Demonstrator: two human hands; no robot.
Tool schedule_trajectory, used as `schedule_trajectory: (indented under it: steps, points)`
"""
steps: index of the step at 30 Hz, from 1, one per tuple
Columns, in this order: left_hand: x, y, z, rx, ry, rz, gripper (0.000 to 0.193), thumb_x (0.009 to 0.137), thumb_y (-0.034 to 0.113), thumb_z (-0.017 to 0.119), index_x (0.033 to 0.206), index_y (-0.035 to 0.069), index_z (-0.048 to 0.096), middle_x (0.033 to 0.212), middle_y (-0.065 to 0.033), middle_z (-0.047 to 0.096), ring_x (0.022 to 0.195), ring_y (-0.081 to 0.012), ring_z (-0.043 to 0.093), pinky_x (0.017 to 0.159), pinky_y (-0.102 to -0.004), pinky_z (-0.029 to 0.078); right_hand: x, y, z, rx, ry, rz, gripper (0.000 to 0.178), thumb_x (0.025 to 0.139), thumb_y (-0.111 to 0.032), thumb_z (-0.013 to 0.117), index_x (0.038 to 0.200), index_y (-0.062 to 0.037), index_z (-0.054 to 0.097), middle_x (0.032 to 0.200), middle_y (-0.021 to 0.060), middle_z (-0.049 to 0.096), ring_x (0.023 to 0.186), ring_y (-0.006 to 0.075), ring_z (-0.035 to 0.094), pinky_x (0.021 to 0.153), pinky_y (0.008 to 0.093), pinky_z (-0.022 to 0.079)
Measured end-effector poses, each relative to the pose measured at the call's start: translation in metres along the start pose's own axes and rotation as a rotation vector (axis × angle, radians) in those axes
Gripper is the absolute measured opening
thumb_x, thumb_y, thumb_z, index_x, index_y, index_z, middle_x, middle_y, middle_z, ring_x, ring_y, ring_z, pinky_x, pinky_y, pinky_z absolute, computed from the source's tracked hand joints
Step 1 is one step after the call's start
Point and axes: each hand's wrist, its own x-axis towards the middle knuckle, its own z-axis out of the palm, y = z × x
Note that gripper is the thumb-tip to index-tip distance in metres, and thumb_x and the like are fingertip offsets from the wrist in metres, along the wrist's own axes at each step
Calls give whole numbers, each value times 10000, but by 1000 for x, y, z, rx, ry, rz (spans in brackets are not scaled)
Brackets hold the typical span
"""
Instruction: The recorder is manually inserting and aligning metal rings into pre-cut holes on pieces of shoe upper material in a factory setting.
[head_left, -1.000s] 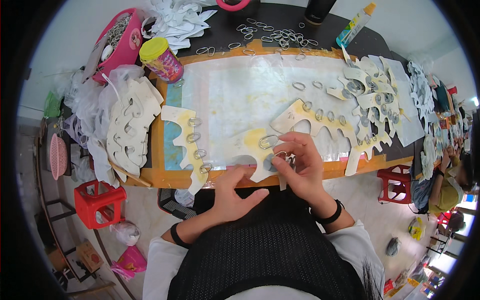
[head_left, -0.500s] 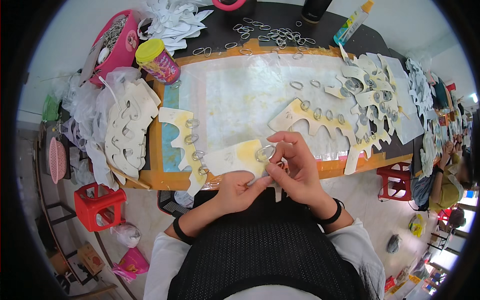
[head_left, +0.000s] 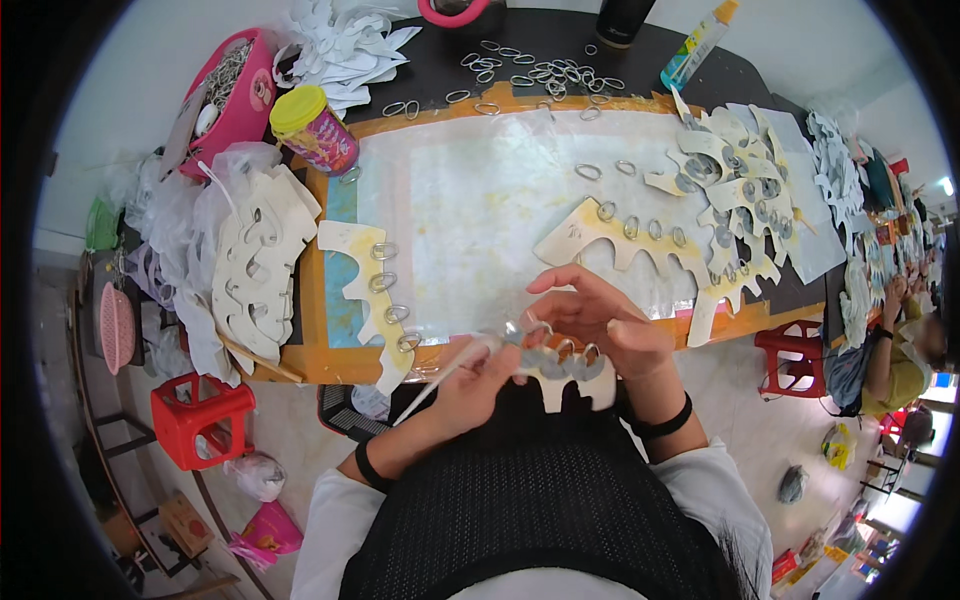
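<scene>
My left hand (head_left: pixel 468 388) is closed on a cream leather-like strip (head_left: pixel 553 392), its thumb and fingers pinching one end. The strip is tilted nearly edge-on, and its tabs hang down toward my lap. Several oval metal rings (head_left: pixel 590 358) sit along it, some with tabs folded through. Beside the strip, my right hand (head_left: pixel 618 325) has its fingers apart and holds nothing that I can see. A similar ringed strip (head_left: pixel 362 262) lies to the left on the work board (head_left: pixel 460 210), and another ringed strip (head_left: pixel 580 232) lies to the right.
Stacked cream pieces (head_left: pixel 255 270) and a pink basket of rings (head_left: pixel 245 95) are at the left, near a yellow-lidded tub (head_left: pixel 318 135). Loose rings (head_left: pixel 570 75) lie at the back by a glue bottle (head_left: pixel 695 50). Finished-looking ringed pieces (head_left: pixel 740 165) are heaped right. Red stools (head_left: pixel 205 415) stand below.
The strip in my left hand has turned from lying flat to nearly edge-on. My right hand has let go of the ring it pinched, and its fingers have spread.
</scene>
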Motion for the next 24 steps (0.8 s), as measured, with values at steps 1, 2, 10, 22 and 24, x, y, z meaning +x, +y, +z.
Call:
schedule_trajectory:
  steps: [1,2,10,22,24]
  points:
    - [3,-7,-12,-22,-27,3,200,975,128,539,999,-49,630,911,-91,666,728,-113,613,577,-252,493,1,2,4,-127,50,-44,452,803,-171,718,1199,-48,539,990,41,609,915,107,557,834,273,439]
    - [5,-12,-21,-43,-55,7,222,988,129,509,1053,-53,619,963,-113,670,755,-128,624,571,-257,492,1,4,7,-300,94,-11,373,822,-157,708,1143,-38,562,964,32,612,883,92,548,803,256,439]
    - [10,0,-10,41,-92,126,263,987,183,530,992,-60,633,909,-103,669,741,-137,638,596,-268,530,-1,13,11,-745,207,1,139,893,-116,663,864,4,600,776,-9,601,729,46,489,646,222,420]
    - [12,0,-17,58,-73,62,367,980,178,544,685,-7,661,617,-55,621,535,-78,566,478,-222,427,-4,13,-8,-477,-36,-74,241,907,-128,650,1097,14,612,886,2,640,837,71,569,754,221,462]
    - [15,3,-24,181,-165,36,268,957,164,583,776,-14,667,684,-65,637,548,-81,568,482,-223,437,-3,9,-4,-442,42,-102,293,912,-114,637,1168,22,592,911,8,642,882,81,594,795,225,480]
